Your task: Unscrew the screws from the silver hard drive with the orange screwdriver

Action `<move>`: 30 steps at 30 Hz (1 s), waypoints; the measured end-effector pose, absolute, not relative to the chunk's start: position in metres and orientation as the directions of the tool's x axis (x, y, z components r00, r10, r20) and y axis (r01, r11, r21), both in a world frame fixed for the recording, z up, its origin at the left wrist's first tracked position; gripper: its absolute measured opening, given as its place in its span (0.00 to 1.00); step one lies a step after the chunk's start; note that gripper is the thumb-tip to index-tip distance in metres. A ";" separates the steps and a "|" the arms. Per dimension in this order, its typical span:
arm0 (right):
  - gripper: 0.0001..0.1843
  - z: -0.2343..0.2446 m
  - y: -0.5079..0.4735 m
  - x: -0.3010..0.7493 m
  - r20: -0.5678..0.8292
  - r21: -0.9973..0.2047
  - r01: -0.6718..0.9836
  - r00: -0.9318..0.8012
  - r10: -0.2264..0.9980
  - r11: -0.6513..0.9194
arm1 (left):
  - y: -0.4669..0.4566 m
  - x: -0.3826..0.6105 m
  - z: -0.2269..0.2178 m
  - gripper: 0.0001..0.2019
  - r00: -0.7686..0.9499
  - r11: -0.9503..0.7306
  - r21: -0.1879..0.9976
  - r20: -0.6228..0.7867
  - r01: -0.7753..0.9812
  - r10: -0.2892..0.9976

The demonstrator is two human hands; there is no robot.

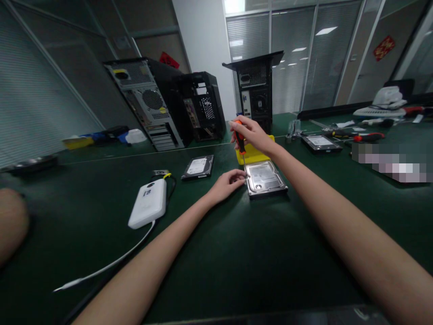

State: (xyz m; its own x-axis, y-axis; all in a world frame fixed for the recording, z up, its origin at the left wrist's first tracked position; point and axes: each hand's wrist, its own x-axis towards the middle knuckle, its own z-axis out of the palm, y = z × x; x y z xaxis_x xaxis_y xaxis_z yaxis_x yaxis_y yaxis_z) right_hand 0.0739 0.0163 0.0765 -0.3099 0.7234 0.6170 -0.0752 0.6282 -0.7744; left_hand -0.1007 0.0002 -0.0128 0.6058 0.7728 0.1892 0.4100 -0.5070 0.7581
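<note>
Head view: slim orange-and-black screwdriver (241, 143) at the edge of a flat silver metal hard drive (265, 177)

On the dark green worktop (216, 262), the drive lies just in front of a bright yellow plastic container (255, 155). The right hand (254, 133) has its fingers closed around the screwdriver's handle, shaft nearly upright, tip at the drive's left edge. The left hand (226, 185) curls its fingers narrowly at that edge; whether they pinch anything, I cannot tell.

If the shaft tilts under pressure, the tip could skid across the cover or jab the left fingers; a loosely braced drive could pivot.

Any screw under the tip is too small to make out. The right hand partly hides the container. Pixelation masks a flat object at right, and a blurred rounded shape (11, 225) is cut off at left.
</note>
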 end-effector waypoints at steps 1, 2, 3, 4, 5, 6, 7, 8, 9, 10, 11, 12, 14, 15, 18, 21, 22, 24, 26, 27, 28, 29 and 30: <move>0.18 0.077 0.016 0.074 0.617 -0.775 -0.078 -0.312 0.723 0.627 | 0.000 -0.101 -0.013 0.15 0.606 -0.508 0.759 0.191 0.407 0.772; 0.18 0.077 0.015 0.073 0.615 -0.776 -0.080 -0.315 0.723 0.625 | 0.000 -0.101 -0.013 0.15 0.608 -0.509 0.759 0.192 0.405 0.770; 0.18 0.077 0.014 0.073 0.612 -0.779 -0.082 -0.318 0.725 0.622 | 0.000 -0.101 -0.013 0.15 0.609 -0.509 0.760 0.191 0.405 0.769; 0.17 0.078 0.014 0.073 0.608 -0.782 -0.082 -0.319 0.727 0.618 | 0.000 -0.101 -0.012 0.15 0.611 -0.509 0.760 0.190 0.405 0.769; 0.17 0.078 0.013 0.072 0.603 -0.786 -0.081 -0.320 0.730 0.613 | 0.000 -0.101 -0.012 0.15 0.611 -0.508 0.761 0.188 0.405 0.769; 0.17 0.078 0.013 0.072 0.600 -0.788 -0.080 -0.320 0.733 0.610 | 0.000 -0.101 -0.012 0.15 0.611 -0.505 0.762 0.185 0.405 0.769; 0.17 0.078 0.013 0.072 0.599 -0.789 -0.080 -0.320 0.734 0.609 | 0.000 -0.101 -0.012 0.15 0.610 -0.503 0.763 0.183 0.406 0.771; 0.17 0.078 0.013 0.071 0.600 -0.789 -0.082 -0.320 0.733 0.609 | 0.000 -0.101 -0.011 0.15 0.610 -0.501 0.764 0.181 0.408 0.772; 0.17 0.078 0.014 0.071 0.602 -0.787 -0.084 -0.321 0.731 0.611 | -0.001 -0.101 -0.011 0.15 0.608 -0.499 0.764 0.179 0.409 0.773; 0.18 0.078 0.014 0.071 0.603 -0.786 -0.087 -0.322 0.730 0.611 | -0.001 -0.101 -0.011 0.15 0.608 -0.497 0.765 0.177 0.410 0.774; 0.18 0.078 0.015 0.070 0.603 -0.787 -0.089 -0.324 0.729 0.611 | -0.001 -0.101 -0.010 0.15 0.609 -0.496 0.766 0.175 0.410 0.774; 0.18 0.078 0.015 0.070 0.601 -0.788 -0.090 -0.326 0.730 0.609 | -0.002 -0.100 -0.010 0.15 0.610 -0.496 0.766 0.175 0.409 0.773; 0.18 0.078 0.016 0.070 0.592 -0.794 -0.087 -0.330 0.735 0.601 | -0.002 -0.100 -0.009 0.15 0.610 -0.493 0.768 0.171 0.409 0.773; 0.18 0.079 0.016 0.070 0.588 -0.798 -0.084 -0.331 0.739 0.597 | -0.003 -0.100 -0.009 0.15 0.610 -0.491 0.768 0.169 0.411 0.775; 0.17 0.079 0.014 0.070 0.578 -0.805 -0.077 -0.325 0.748 0.588 | -0.002 -0.101 -0.009 0.15 0.607 -0.493 0.761 0.167 0.421 0.777; 0.17 0.079 0.012 0.070 0.571 -0.811 -0.071 -0.308 0.761 0.580 | -0.001 -0.101 -0.010 0.15 0.613 -0.511 0.751 0.181 0.419 0.769; 0.17 0.078 0.012 0.070 0.569 -0.813 -0.070 -0.304 0.764 0.577 | -0.001 -0.102 -0.011 0.15 0.616 -0.515 0.748 0.183 0.418 0.766; 0.17 0.078 0.012 0.070 0.566 -0.816 -0.069 -0.298 0.768 0.574 | 0.000 -0.102 -0.012 0.15 0.618 -0.517 0.748 0.185 0.416 0.764; 0.17 0.078 0.012 0.070 0.567 -0.815 -0.069 -0.295 0.769 0.575 | 0.000 -0.102 -0.012 0.15 0.616 -0.512 0.751 0.182 0.416 0.767; 0.16 0.077 0.013 0.070 0.569 -0.814 -0.070 -0.295 0.768 0.576 | 0.000 -0.102 -0.012 0.15 0.613 -0.510 0.752 0.181 0.418 0.769; 0.16 0.077 0.014 0.069 0.572 -0.812 -0.072 -0.295 0.766 0.579 | 0.000 -0.101 -0.012 0.15 0.610 -0.508 0.752 0.180 0.421 0.772; 0.15 0.076 0.015 0.069 0.576 -0.809 -0.074 -0.295 0.762 0.583 | 0.000 -0.101 -0.012 0.15 0.608 -0.507 0.750 0.179 0.424 0.773; 0.15 0.076 0.016 0.069 0.582 -0.805 -0.077 -0.293 0.759 0.588 | 0.000 -0.101 -0.012 0.15 0.608 -0.507 0.749 0.178 0.427 0.774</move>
